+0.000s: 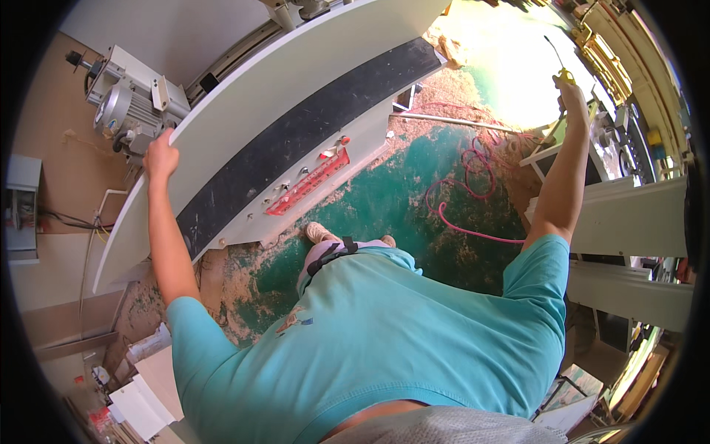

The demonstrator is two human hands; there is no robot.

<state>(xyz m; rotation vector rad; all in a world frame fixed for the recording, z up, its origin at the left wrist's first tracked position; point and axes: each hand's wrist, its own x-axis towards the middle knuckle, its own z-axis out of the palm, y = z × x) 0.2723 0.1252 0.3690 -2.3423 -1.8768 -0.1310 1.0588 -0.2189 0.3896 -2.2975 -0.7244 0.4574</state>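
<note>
Workshop floor painted green (384, 200), strewn with pale sawdust thickest toward the machine base, a pink coiled hose (473, 177) lying on it toward the sunlit patch. A long white flat panel (296, 81) lay across the top of a grey machine with a broad black belt strip (296, 140) and a red slotted plate (307, 185) on its side; the panel's long axis ran from the lower left of the view up toward the upper right. The left hand (160, 157) was closed over the panel's near long edge, close to its lower-left end, fingers wrapped on top, arm stretched straight out. A grey electric motor (126, 103) sat just beyond that hand, past the panel's far edge. The right hand (569, 92) was well apart from the panel, raised out to the person's right, clamped round the yellow handle of a thin-shafted screwdriver (558, 63) that pointed up and away. So the left hand alone was on the panel; the right was nearer the white frames (629, 214) stacked at the right side. Whether the panel's far end rested on anything could not be told.
</note>
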